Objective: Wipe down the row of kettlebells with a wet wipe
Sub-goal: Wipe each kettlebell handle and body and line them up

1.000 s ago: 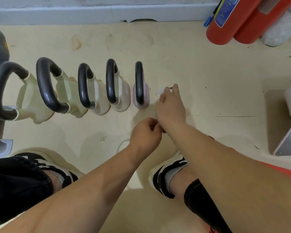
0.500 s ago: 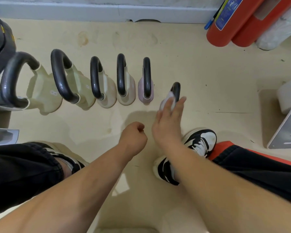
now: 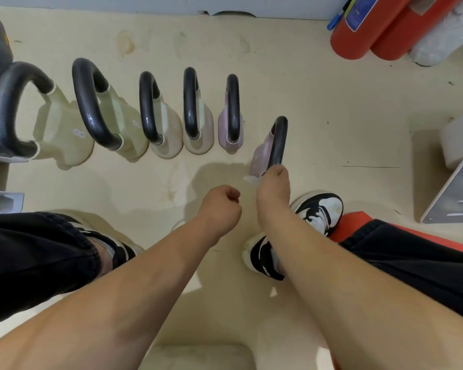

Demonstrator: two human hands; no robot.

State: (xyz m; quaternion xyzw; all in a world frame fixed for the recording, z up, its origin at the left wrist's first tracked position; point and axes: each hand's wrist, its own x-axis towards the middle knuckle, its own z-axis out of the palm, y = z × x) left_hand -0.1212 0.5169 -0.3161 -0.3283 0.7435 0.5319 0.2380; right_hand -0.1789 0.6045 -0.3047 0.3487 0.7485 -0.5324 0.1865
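Fingers (image 3: 278, 170) of the right hand (image 3: 273, 190) curl round the near end of the pink kettlebell's (image 3: 261, 158) black handle, a white corner of wet wipe (image 3: 249, 179) poking out beside them, while the left hand (image 3: 219, 206) hangs fisted on nothing visible, right of the row of kettlebells (image 3: 169, 145) on the floor (image 3: 318, 116).

Beige floor (image 3: 318, 108) w/ row of kettlebells (image 3: 198, 137), pink kettlebell (image 3: 261, 156) out of line at right; red extinguishers (image 3: 358, 38) far right.
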